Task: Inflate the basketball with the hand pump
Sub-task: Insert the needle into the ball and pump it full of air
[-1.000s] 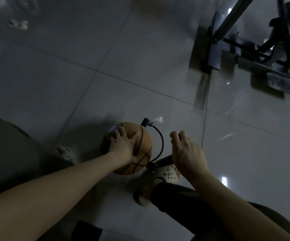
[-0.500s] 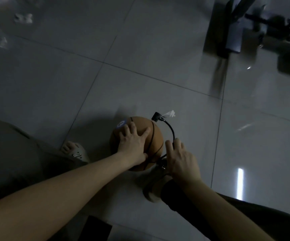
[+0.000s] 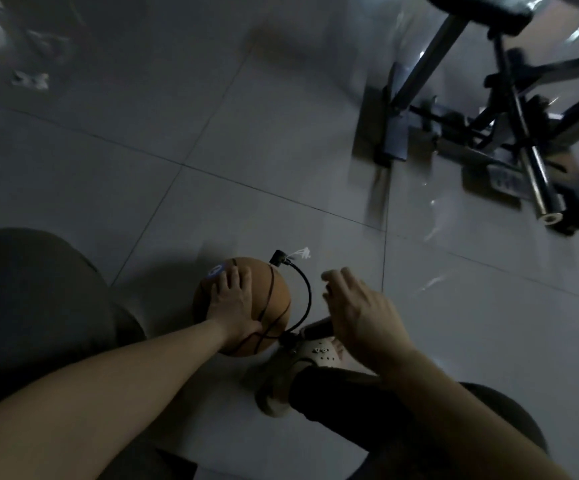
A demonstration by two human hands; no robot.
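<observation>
An orange basketball (image 3: 274,299) sits on the grey tiled floor between my legs. My left hand (image 3: 231,301) lies flat on top of it with straight fingers, pressing it down. A black hose (image 3: 307,296) arcs from a black connector (image 3: 277,258) at the ball's far side down to the dark pump barrel (image 3: 316,330). My right hand (image 3: 357,313) is raised over the barrel, fingers curled around the pump handle, which the hand hides. A white string (image 3: 300,252) dangles at the connector.
My right foot in a pale perforated clog (image 3: 316,355) stands by the pump's base. A dark metal equipment frame (image 3: 510,133) with a bar end (image 3: 548,216) stands on the floor at the upper right. Small scraps (image 3: 30,79) lie far left.
My right hand pushed down close to the ball half a second ago and has now risen back up. My left hand has stayed on the ball. The view shifted.
</observation>
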